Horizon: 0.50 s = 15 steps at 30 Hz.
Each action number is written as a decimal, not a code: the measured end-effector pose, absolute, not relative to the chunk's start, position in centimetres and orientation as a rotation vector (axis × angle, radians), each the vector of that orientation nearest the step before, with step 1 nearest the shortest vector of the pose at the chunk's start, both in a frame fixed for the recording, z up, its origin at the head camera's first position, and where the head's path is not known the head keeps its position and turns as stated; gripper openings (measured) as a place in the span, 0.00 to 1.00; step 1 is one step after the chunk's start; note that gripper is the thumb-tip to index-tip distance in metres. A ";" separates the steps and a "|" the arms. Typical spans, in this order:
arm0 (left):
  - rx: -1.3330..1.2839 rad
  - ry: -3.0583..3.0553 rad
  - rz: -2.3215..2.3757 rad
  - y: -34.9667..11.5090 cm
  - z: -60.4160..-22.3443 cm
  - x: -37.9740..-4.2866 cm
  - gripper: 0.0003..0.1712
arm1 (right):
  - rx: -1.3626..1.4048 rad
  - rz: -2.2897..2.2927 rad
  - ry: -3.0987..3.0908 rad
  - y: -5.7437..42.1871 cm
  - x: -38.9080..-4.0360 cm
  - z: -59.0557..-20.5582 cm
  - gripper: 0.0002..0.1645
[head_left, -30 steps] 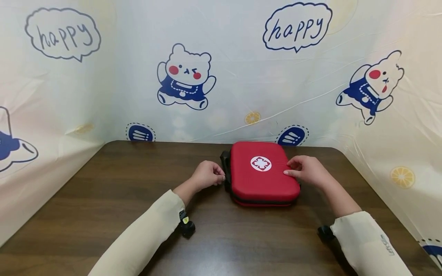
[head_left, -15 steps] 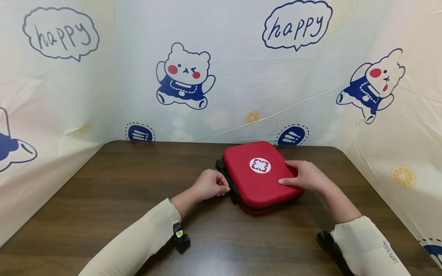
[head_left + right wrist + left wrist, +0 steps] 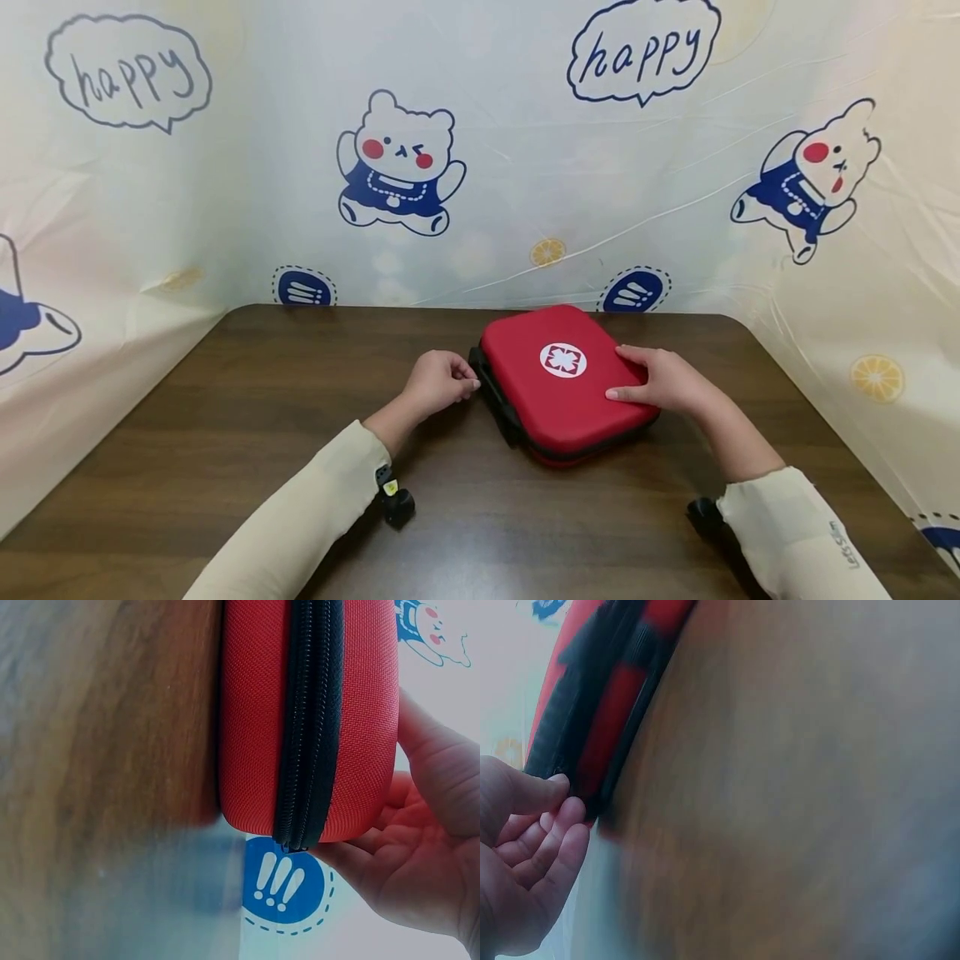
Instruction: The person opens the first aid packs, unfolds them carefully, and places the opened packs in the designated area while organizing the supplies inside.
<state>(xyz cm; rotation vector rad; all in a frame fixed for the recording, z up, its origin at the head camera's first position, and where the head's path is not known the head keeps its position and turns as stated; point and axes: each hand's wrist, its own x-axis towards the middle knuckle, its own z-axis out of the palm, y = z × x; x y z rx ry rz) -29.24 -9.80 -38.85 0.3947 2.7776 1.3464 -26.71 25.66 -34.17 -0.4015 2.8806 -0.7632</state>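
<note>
A red first-aid case (image 3: pixel 570 408) with a white round emblem on its lid lies angled on the table, its zipper (image 3: pixel 307 712) closed along the right side. My right hand (image 3: pixel 663 382) grips the right side, thumb on the lid and fingers around the far edge. At the left side, by the black carrying strap (image 3: pixel 566 712), is my left hand (image 3: pixel 441 383). Its thumb and forefinger tips come together right at the far end of the strap and zipper edge. I cannot tell whether they pinch anything small there.
The brown wooden table (image 3: pixel 300 400) stretches around the case, whose far corner lies near the back edge. A printed curtain (image 3: pixel 510 150) with bears hangs behind and at both sides. Small black cameras (image 3: pixel 397 504) sit on the wrists.
The case has turned, its near end swinging right and its left side coming nearer. My left hand came nearer, then slid away along that side. The right hand shifted slightly and keeps its grip.
</note>
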 end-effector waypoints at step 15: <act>0.317 2.923 1.287 -11.6 -38.9 -32.2 0.06 | -0.489 -0.788 2.819 26.0 -27.0 -34.3 0.55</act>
